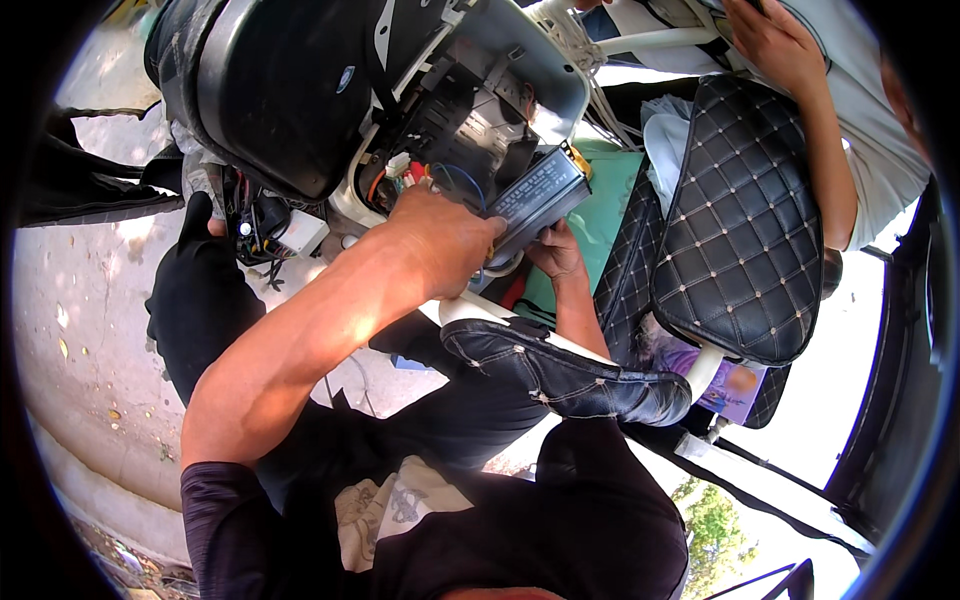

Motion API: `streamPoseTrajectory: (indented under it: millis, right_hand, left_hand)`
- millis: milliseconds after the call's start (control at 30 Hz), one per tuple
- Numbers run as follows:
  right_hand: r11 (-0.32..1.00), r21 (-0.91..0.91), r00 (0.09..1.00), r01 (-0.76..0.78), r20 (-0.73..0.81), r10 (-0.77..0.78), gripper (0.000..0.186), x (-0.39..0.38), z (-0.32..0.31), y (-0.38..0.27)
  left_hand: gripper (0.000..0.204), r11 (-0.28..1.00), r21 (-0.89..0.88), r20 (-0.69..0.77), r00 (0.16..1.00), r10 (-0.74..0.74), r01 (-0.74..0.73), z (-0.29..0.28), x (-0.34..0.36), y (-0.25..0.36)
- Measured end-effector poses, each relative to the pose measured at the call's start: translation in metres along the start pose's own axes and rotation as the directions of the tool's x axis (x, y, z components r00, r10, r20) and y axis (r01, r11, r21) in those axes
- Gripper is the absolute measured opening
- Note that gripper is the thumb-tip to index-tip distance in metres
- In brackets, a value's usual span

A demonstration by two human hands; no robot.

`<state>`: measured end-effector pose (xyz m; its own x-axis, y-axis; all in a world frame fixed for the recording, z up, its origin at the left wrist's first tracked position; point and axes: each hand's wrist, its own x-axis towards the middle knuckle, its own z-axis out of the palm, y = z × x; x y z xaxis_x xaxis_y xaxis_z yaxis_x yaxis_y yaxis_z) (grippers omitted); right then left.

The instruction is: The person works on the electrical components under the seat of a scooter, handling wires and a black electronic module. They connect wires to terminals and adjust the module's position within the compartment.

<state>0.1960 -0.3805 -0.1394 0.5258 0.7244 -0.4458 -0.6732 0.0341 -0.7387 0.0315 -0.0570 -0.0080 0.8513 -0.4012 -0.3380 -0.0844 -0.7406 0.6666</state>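
Note:
A grey metal controller box (540, 200) with a printed label is tilted over the opening of a vehicle's storage compartment (556, 62). My right hand (560, 252) grips its lower side, with the fingers partly hidden underneath. My left hand (445, 235) lies across the box's near end, its back to the view. Its fingers bend down among the wires, beside a red connector (420, 170), a white plug (398, 163) and a blue wire (462, 180). What those fingertips pinch is hidden.
A raised black seat (285, 90) leans at the left. Loose wiring with a white module (303, 233) hangs below it. At the right are a quilted black cushion (740, 220) and a mint-green panel (605, 200). A padded armrest (560, 370) crosses near my right forearm. Another person's hand (775, 45) is at the upper right.

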Motion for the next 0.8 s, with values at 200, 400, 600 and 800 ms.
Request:
streamPoseTrajectory:
  millis: [200,400,600,800]
  right_hand:
    - [1.000,-0.015,1.000,-0.002,-0.016,0.002,0.083,0.0000,0.0014,0.0003]
    - [0.997,-0.072,0.999,0.025,-0.018,-0.027,0.088,0.0008,0.0002,0.0020]
    - [0.997,-0.072,1.000,0.023,-0.005,-0.023,0.087,0.0015,0.0032,-0.0001]
    - [0.997,-0.073,1.000,0.012,-0.009,-0.013,0.086,0.0007,0.0045,-0.0009]
  left_hand:
    - [0.097,1.000,0.000,-0.010,1.000,-0.003,0.003,0.0050,0.0025,-0.0029]
    - [0.097,1.000,0.018,-0.007,1.000,0.000,0.000,0.0020,0.0019,-0.0010]
    - [0.094,1.000,-0.004,-0.012,1.000,0.001,-0.001,0.0004,0.0002,-0.0002]
    - [0.093,1.000,0.003,-0.005,1.000,-0.004,0.004,0.0009,0.0014,-0.0006]
